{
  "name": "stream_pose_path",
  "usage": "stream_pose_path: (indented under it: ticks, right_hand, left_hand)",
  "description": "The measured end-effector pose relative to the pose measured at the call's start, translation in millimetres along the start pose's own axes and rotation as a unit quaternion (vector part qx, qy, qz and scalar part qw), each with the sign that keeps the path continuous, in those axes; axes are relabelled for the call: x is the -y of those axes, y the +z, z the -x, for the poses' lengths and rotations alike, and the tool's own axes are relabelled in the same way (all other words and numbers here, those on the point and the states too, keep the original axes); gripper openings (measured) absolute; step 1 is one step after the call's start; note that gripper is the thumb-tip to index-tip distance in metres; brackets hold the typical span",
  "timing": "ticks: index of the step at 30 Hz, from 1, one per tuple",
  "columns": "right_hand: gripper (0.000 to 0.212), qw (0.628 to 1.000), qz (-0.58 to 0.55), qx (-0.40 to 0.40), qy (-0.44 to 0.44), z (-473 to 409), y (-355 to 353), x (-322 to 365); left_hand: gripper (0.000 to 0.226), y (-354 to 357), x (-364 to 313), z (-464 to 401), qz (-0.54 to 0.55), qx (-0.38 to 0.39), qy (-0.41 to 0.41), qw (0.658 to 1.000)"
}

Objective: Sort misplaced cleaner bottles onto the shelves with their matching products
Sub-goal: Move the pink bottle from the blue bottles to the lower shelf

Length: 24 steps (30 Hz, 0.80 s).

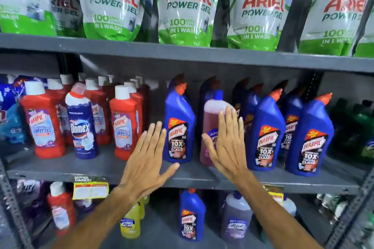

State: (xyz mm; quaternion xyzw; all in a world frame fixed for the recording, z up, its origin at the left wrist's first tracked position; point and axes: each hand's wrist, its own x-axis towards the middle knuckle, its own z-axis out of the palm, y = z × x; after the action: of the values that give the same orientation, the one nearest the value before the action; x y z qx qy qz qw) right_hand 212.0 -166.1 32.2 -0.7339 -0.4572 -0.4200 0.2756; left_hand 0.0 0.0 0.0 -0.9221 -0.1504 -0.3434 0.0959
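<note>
On the middle shelf (101,170) a pink cleaner bottle (209,119) with a blue cap stands among several blue Harpic bottles (179,127). My right hand (226,143) is flat and open right in front of the pink bottle, fingers spread, covering its label. My left hand (147,153) is open too, fingers apart, just left of a blue Harpic bottle's base. Further left a blue-and-white Domex bottle (82,125) stands among several red Harpic bottles (43,125). Neither hand holds anything.
Ariel Power Gel pouches (112,4) fill the top shelf. The bottom shelf holds a red bottle (60,208), yellow bottles (130,224), a blue Harpic bottle (191,216) and a purple bottle (235,220). Green bottles (362,127) stand at the far right. Blue pouches (10,111) sit at the far left.
</note>
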Motion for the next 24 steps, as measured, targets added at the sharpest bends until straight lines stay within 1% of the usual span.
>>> stream_pose_path:
  ticks: [3,5,8,10,11,13,16,18,20,22,24]
  right_hand:
    - [0.089,0.995,-0.068,0.009,0.073,13.7,13.5,-5.4]
    - [0.091,0.984,-0.136,0.012,0.115,22.6,23.8,-9.3]
    - [0.100,0.942,-0.260,0.054,0.205,22.2,31.0,-16.4]
    - [0.106,0.903,-0.336,0.081,0.256,19.5,33.0,-20.9]
    - [0.105,0.880,-0.378,0.087,0.274,18.3,33.2,-24.4]
    - [0.093,0.837,-0.449,0.096,0.299,17.6,34.2,-35.0]
    - [0.070,0.793,-0.505,0.125,0.316,18.5,37.7,-53.7]
    - [0.070,0.762,-0.542,0.145,0.324,17.7,40.3,-62.5]
    - [0.076,0.735,-0.570,0.156,0.331,16.0,39.8,-66.3]
    - [0.074,0.722,-0.585,0.160,0.334,14.4,37.8,-66.9]
    - [0.064,0.716,-0.588,0.158,0.342,13.6,34.6,-65.2]
  left_hand:
    - [0.106,20.9,3.6,20.5,0.002,0.054,-0.050,0.997]
    - [0.108,33.9,4.0,30.4,-0.005,0.096,-0.064,0.993]
    - [0.114,40.1,5.0,30.5,0.001,0.169,-0.079,0.982]
    - [0.119,42.3,7.3,28.6,0.011,0.203,-0.091,0.975]
    - [0.121,42.7,8.0,27.5,0.020,0.217,-0.097,0.971]
    - [0.123,43.4,9.4,26.0,0.020,0.231,-0.094,0.968]
    - [0.122,45.9,10.4,26.4,0.003,0.230,-0.089,0.969]
    - [0.119,46.3,10.3,26.9,-0.005,0.232,-0.094,0.968]
    - [0.118,45.8,10.0,26.6,-0.007,0.231,-0.095,0.968]
    - [0.119,44.8,9.8,25.9,-0.009,0.233,-0.096,0.968]
    - [0.120,43.8,9.5,25.7,-0.010,0.237,-0.096,0.967]
